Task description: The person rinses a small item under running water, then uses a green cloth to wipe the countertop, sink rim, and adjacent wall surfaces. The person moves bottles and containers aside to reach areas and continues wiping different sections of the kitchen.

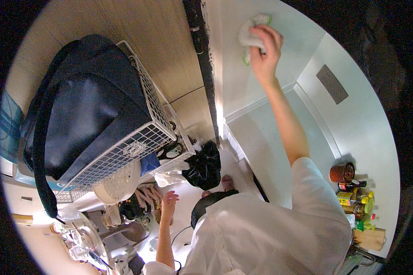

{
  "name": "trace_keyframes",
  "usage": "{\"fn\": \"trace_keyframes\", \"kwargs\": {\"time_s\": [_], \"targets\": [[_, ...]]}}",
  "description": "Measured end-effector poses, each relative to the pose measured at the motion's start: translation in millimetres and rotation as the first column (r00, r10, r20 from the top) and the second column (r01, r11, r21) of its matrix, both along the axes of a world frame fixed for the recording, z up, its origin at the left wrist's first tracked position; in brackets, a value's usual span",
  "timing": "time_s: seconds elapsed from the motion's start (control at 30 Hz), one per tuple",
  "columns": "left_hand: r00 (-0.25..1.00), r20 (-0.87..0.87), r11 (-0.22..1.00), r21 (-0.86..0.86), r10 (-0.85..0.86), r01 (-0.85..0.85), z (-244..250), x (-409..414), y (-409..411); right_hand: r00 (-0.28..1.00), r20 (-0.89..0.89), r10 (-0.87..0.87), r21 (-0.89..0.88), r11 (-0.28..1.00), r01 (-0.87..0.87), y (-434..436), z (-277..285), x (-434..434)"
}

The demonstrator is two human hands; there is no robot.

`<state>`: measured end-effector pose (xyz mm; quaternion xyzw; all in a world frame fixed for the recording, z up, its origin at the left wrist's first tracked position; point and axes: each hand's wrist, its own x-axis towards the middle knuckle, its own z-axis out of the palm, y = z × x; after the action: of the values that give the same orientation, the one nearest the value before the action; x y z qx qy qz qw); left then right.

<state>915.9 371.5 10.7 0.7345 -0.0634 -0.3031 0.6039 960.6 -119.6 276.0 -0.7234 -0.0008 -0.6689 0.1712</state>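
My right hand (266, 51) is raised at the top of the view, its fingers closed on a white cloth (249, 36) with green edging. The cloth lies against the pale, smooth wall (237, 75). My left hand (169, 202) hangs low near my body with its fingers apart and slightly curled, holding nothing. Beyond it is a cluttered floor area with a pair of pale clogs or shoes.
A white wire basket (151, 127) holding a large dark bag (86, 113) stands at left. Below it are a black plastic bag (206, 168) and a cream perforated container (120, 185). Seasoning bottles (356, 206) and a wooden cutting board (369, 239) stand at right.
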Motion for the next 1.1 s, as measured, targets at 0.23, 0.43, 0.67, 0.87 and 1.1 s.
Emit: {"fn": "trace_keyframes", "kwargs": {"time_s": [0.23,0.43,0.67,0.87,1.1], "targets": [[0.993,0.095,0.997,-0.043,-0.066,0.07,1.8,-4.8,-7.4,0.692,-0.678,0.248,0.218,0.967,-0.132,32.1,-260.0,-28.3],[0.996,0.085,1.0,-0.018,0.013,-0.011,-10.5,3.1,10.0,0.942,-0.279,0.189,0.166,0.975,-0.147,6.6,-109.9,-18.8],[0.992,0.125,0.997,-0.066,-0.016,0.024,-25.3,-5.1,6.2,0.981,-0.178,0.081,0.089,0.994,-0.065,31.5,-115.4,10.3],[0.989,0.145,0.998,0.058,-0.021,0.013,-20.5,-12.8,13.1,0.907,-0.374,0.192,0.569,0.82,0.061,39.2,-274.3,-19.6],[0.985,0.168,0.999,0.016,0.04,-0.043,-36.4,-26.2,27.9,0.993,0.08,0.084,0.305,0.947,-0.105,-12.3,-19.8,-9.0]]}}
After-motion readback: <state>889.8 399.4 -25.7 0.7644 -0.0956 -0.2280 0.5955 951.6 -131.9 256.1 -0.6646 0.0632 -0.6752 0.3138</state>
